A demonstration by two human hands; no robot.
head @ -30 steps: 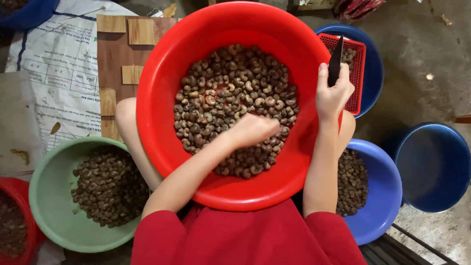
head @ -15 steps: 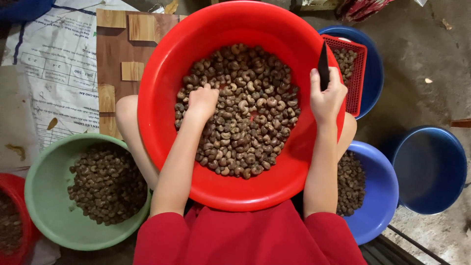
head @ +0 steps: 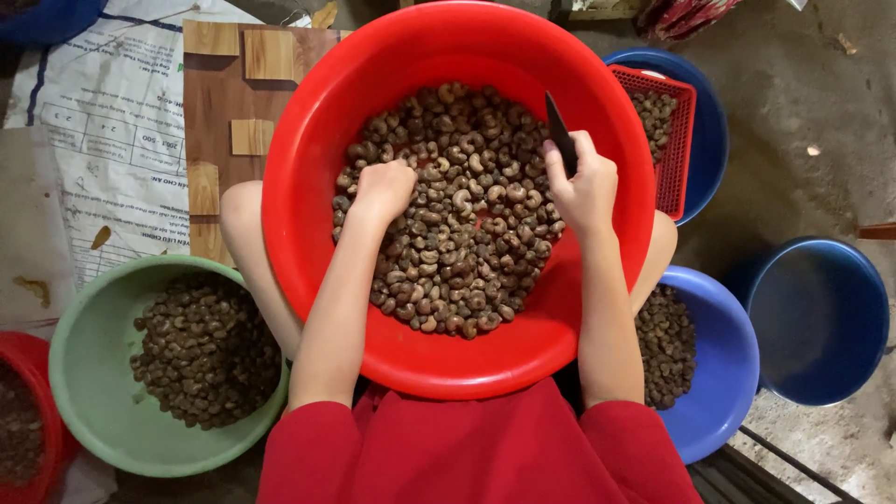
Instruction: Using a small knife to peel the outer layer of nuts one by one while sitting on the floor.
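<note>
A heap of brown cashew nuts (head: 457, 210) is held in a large red basin (head: 308, 140) on the person's lap. The left hand (head: 381, 191) is pressed, curled, into the heap's left side; whether nuts are gripped cannot be told. At the heap's right edge, a dark knife (head: 560, 133) is clasped in the right hand (head: 583, 187), blade up. Left of the basin a green bowl (head: 79, 373) of nuts is set; right of it, a blue bowl (head: 728, 373)

White printed sack (head: 93, 140) flat on floor, upper left.
</note>
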